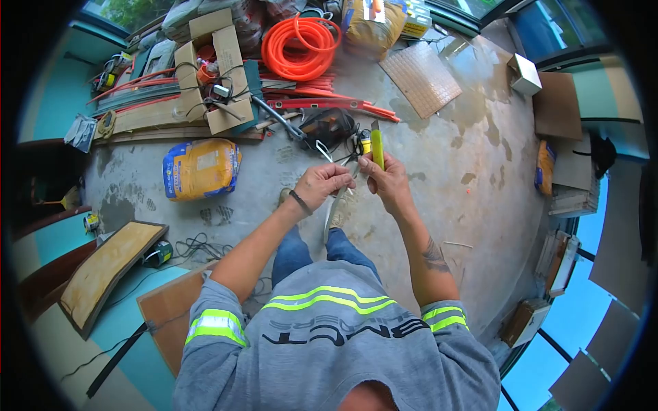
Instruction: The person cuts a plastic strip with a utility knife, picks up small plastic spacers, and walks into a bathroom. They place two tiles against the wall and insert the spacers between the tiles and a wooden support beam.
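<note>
My left hand [323,185] is closed, thumb and fingers pinched on the end of a thin pale cable [333,207] that hangs down past my leg. Close beside it on the right, my right hand [388,179] is wrapped round a yellow-green utility knife [377,149], which points upward. The fingertips of both hands are near each other, with a small gap between them. Just beyond the hands, a dark bag [327,128] lies on the floor, with a white looped strand [324,150] near it.
An orange sack [201,169] lies on the floor at left. Behind stand a coiled orange hose [296,48], an open cardboard box [232,58] and red tubes. A square tile [421,79] lies at back right. A curved board [110,270] is at lower left.
</note>
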Motion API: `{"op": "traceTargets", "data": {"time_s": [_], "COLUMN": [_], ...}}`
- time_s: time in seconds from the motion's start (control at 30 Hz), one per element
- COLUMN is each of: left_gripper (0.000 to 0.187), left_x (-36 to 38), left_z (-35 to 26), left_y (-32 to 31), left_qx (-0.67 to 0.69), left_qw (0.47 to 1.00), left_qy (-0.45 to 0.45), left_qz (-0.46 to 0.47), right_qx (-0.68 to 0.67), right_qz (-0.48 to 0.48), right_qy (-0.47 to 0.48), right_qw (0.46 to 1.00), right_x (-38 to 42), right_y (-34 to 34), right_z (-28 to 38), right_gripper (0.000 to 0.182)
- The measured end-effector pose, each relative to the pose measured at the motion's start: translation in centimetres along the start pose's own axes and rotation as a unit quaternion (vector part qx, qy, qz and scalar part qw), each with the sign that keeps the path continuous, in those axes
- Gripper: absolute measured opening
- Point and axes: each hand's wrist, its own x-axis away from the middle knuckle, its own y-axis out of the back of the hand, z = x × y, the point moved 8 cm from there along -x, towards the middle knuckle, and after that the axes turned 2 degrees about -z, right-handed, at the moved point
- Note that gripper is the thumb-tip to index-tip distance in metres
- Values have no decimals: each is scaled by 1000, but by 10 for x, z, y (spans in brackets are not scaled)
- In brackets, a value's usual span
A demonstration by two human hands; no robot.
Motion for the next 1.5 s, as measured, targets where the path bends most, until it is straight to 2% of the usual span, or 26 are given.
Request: {"op": "traceTargets", "data": {"time_s": [0.03,0.17,0.23,0.27,0.33,0.37,0.43,0.47,0.53,0.57,0.63,0.73,0.77,0.8,0.87,0.93,1.0,1.03,1.07,1.1,1.17,1.2,1.23,1.27,1.33,1.5], "left_gripper": [24,23,20,20,24,24,33,33,39,39,39,37,31,31,24,20,16,16,16,16,21,21,25,29,31,31], "left_x": [0,1,-2,0,5,7,11,10,9,8,8,6,8,6,6,6,8,6,5,6,1,2,1,2,4,5], "left_z": [-3,-11,-13,-17,-29,-29,-26,-25,-31,-30,-37,-36,-47,-42,-44,-41,-40,-30,-18,-17,-17,-17,-17,-16,-13,-16], "left_y": [-1,-4,-6,-9,-18,-17,-19,-18,-14,-14,-15,-14,-15,-13,-9,-6,-2,5,12,17,25,31,31,29,30,25], "left_qx": [-18,-81,-76,-75,2,3,95,95,87,86,194,108,102,102,106,106,104,127,150,148,263,262,271,280,272,233], "left_qw": [1000,997,994,994,994,994,991,991,986,986,964,982,973,973,956,957,959,972,979,979,958,958,957,954,957,968], "left_qy": [3,-3,-80,-80,-102,-103,-79,-81,-138,-139,-175,-154,-208,-207,-272,-269,-265,-196,-127,-125,-115,-114,-103,-90,-82,-64], "left_qz": [5,-6,7,7,27,26,56,56,32,31,53,17,18,17,24,10,-4,-31,-59,-59,-14,-17,16,50,62,74], "right_qx": [38,39,105,106,3,4,-188,-188,-286,-286,-353,-366,-374,-375,-369,-342,-241,-242,-51,141,162,184,249,247,287,327], "right_qz": [-6,15,23,23,2,3,6,7,25,27,47,47,55,55,38,52,20,21,7,-7,23,53,70,71,96,130], "right_qy": [3,-15,11,10,-30,-29,-110,-108,-151,-150,-162,-181,-184,-185,-196,-185,-135,-135,-85,-33,-24,-20,-12,-13,-64,-72], "right_qw": [999,999,994,994,1000,1000,976,976,946,946,920,911,907,907,908,920,961,961,995,989,986,981,966,966,951,933], "right_x": [2,4,4,2,-3,-3,-1,-1,2,2,3,10,13,16,19,20,22,22,20,20,37,47,51,53,57,58], "right_y": [2,2,0,2,9,10,7,7,-1,-4,-15,-26,-30,-33,-35,-38,-37,-36,-27,-21,-16,-18,-18,-18,-17,-23], "right_z": [3,7,16,15,7,9,1,-1,-14,-17,-22,-23,-22,-26,-36,-37,-30,-28,-19,-6,19,30,35,39,39,48], "right_gripper": [19,20,17,17,14,14,13,13,16,16,13,9,9,9,10,9,15,15,18,22,25,29,33,33,32,31]}}
